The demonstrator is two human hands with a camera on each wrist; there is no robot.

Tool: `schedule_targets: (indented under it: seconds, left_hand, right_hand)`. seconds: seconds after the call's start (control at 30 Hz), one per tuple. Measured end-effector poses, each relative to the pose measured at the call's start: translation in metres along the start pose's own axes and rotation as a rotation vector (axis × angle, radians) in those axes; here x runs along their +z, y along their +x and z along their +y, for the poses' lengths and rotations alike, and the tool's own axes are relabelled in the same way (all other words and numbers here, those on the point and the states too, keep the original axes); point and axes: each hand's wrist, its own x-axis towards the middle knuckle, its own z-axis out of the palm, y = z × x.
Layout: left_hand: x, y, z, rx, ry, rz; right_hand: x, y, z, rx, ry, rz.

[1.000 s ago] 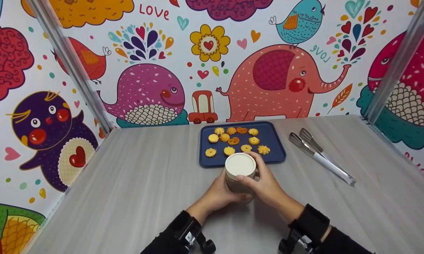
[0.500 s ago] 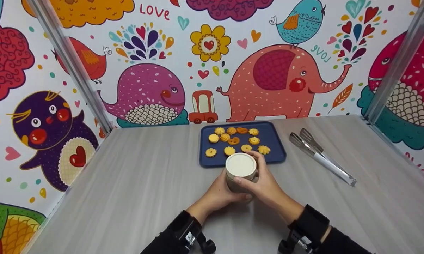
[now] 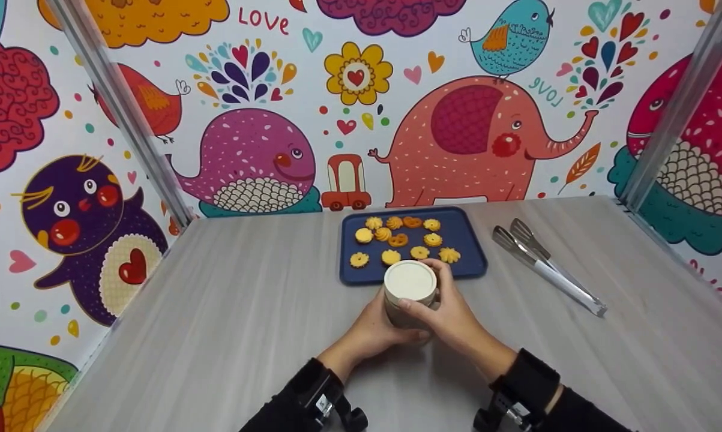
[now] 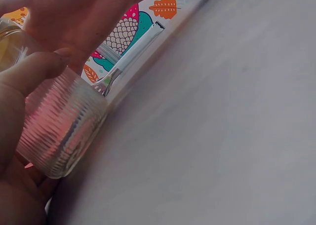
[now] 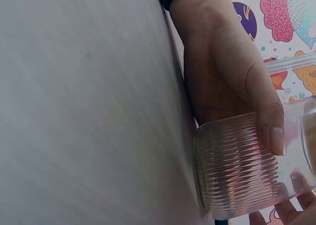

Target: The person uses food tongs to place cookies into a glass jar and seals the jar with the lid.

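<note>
In the head view a clear ribbed glass jar (image 3: 406,318), topped by a round cream lid (image 3: 410,281), stands upright between both hands. My left hand (image 3: 376,326) wraps the jar's body, its thumb across the front. Higher up, my right hand (image 3: 457,317) grips the lid's edge, thumb at the near side and fingers round the far right. The left wrist view shows the glass ribs (image 4: 64,121) close by the tabletop. Across the glass lies the left thumb (image 5: 274,131) in the right wrist view.
Behind the jar lies a blue tray (image 3: 472,258) bearing several cookies (image 3: 398,240), some pretzel-shaped. Metal tongs (image 3: 550,267) rest to the right on the grey wood-grain table (image 3: 246,312). Walls with printed cartoon animals (image 3: 457,138) enclose the back and sides.
The right hand's fingers shift slightly around the lid's rim. The jar, left hand, tray and tongs stay in place.
</note>
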Motion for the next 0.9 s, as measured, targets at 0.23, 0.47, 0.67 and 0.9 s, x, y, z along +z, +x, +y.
schedule_targets:
  seconds: [0.23,0.47,0.67,0.9]
  left_hand:
    - [-0.0002,-0.0010,0.0013,-0.031,-0.029,-0.019]
    - [-0.0005,-0.0007,0.0008,-0.046,-0.028,-0.018]
    - [-0.0010,-0.0005,0.0000,-0.044,-0.030,-0.023]
    - [-0.0009,-0.0003,0.0001,-0.027,-0.035,-0.027]
  right_hand:
    - [-0.0025,0.0000,-0.0007,-0.030,0.022,-0.017]
    - [-0.0036,-0.0006,-0.0025,-0.020,0.038,-0.023]
    - [-0.0035,-0.0005,-0.0024,-0.019,0.036,-0.024]
    - [-0.0023,-0.0007,-0.0008,-0.040,0.038,-0.042]
